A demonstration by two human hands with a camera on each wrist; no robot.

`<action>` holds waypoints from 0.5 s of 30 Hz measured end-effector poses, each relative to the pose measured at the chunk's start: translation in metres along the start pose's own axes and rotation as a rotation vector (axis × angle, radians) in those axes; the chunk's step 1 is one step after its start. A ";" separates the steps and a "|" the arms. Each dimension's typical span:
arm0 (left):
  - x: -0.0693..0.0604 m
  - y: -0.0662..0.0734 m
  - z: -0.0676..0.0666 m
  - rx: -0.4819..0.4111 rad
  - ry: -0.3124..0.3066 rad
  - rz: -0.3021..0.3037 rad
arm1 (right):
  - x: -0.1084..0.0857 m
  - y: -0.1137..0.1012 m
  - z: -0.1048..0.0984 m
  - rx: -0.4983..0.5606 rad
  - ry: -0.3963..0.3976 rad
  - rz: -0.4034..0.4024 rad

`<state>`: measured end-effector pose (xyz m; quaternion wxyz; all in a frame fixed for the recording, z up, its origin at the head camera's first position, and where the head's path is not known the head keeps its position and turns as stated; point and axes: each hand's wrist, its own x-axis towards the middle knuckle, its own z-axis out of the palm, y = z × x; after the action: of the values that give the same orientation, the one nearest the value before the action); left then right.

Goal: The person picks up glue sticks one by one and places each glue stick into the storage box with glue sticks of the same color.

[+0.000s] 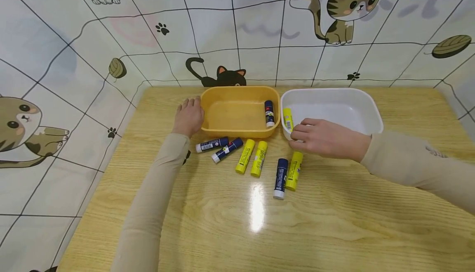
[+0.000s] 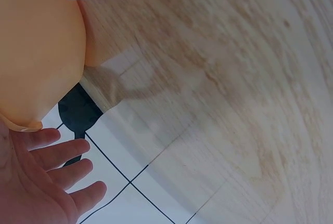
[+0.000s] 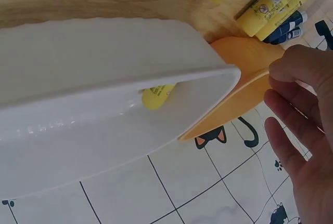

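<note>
Hands (image 1: 189,117) (image 1: 322,139) apart; orange tub (image 1: 231,117) holds blue stick (image 1: 269,114); white tub (image 1: 337,113) holds yellow stick (image 1: 288,118).

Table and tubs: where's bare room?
Bare: the wooden table this side of the glue sticks and right sleeve; the white tub right of its stick; the orange tub left of its stick. Crowded: before the orange tub.

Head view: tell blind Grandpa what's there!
A person's left hand is at an orange tub holding one blue glue stick; the right hand is by a white tub holding one yellow glue stick. Six more sticks lie on the table.
</note>
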<state>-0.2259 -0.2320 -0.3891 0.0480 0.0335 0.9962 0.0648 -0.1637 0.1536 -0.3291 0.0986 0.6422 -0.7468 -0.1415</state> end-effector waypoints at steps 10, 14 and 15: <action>0.000 0.000 0.001 -0.003 0.003 0.001 | -0.003 -0.015 0.007 0.026 0.030 -0.013; 0.001 0.000 0.001 -0.008 0.012 0.001 | -0.003 -0.023 0.011 0.064 0.015 0.013; 0.001 0.000 0.002 -0.010 0.014 0.001 | -0.003 -0.025 0.011 0.070 0.013 0.025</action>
<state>-0.2265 -0.2322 -0.3909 0.0410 0.0331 0.9962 0.0700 -0.1433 0.1545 -0.3483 0.0828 0.6367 -0.7588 -0.1098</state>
